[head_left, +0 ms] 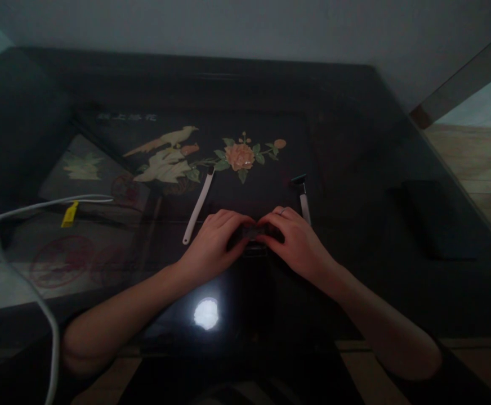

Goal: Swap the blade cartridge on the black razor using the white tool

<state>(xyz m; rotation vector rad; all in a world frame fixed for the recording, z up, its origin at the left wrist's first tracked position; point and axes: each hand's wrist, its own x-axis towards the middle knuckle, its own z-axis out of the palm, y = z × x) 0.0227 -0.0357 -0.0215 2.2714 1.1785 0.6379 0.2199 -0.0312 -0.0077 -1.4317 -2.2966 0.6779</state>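
Observation:
My left hand and my right hand meet above the near half of the dark glossy table. Their curled fingers and thumbs close from both sides on a small, dark, partly see-through object, too dim and too covered to name. To the left of my left hand lies a slim white-handled brush with a dark tip, slanting away from me. A razor with a pale handle and a dark greenish head lies just beyond my right hand, its lower end partly hidden.
A white cable with a yellow tag curves over the table's left side. A flat dark rectangular item lies at the right. Bird and flower decoration spans the tabletop. A wall stands behind.

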